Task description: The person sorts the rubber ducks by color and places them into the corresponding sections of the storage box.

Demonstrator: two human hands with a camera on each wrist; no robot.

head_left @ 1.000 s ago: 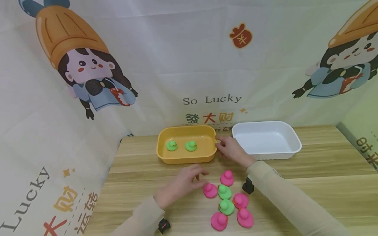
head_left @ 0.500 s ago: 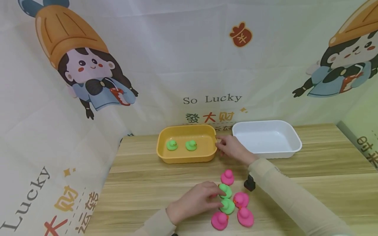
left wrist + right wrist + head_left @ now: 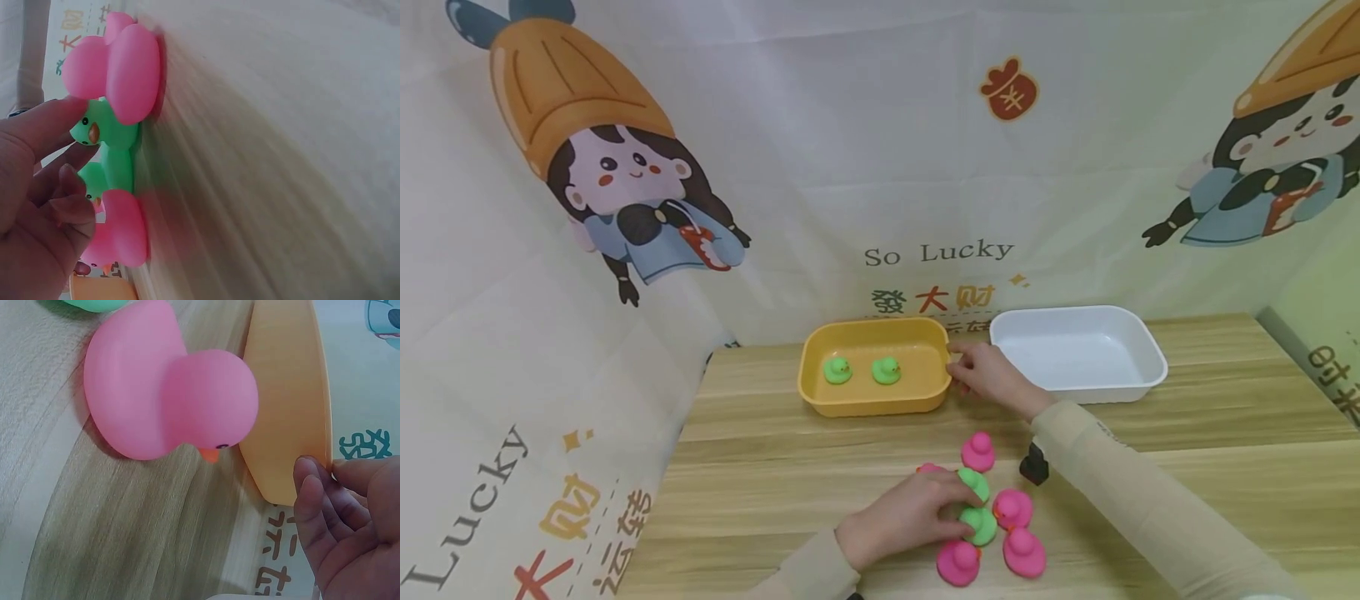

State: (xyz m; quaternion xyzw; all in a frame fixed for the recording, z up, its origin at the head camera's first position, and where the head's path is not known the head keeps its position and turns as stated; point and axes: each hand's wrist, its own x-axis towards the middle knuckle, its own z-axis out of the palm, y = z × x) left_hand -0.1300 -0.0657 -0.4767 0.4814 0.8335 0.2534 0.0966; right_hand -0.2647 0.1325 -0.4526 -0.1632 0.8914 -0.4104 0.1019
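Observation:
My left hand [image 3: 913,515] has its thumb and a finger at either side of a small green rubber duck's head [image 3: 90,122], pinching it where it sits on the table. A second green duck [image 3: 976,483] sits just behind, by the fingers. Pink ducks stand around them: one nearer me [image 3: 958,564], one half hidden behind the hand [image 3: 928,468], one farther back [image 3: 978,451]. At the back, my right hand [image 3: 992,379] pinches the right end of a yellow tray [image 3: 876,406] between thumb and fingers. Inside that tray sit two green ducks [image 3: 887,371].
A white tray [image 3: 1078,394] stands on the wooden table [image 3: 752,483], right of the yellow one, partly behind my right hand. Two more pink ducks [image 3: 1024,552] lie right of the green ones. A black block [image 3: 1034,467] shows under my right sleeve. A printed cloth [image 3: 850,150] hangs behind.
My left hand has moved right and toward me, from beside the left pink duck to the nearer green duck, and its fingers have closed in. The right hand stays on the yellow tray.

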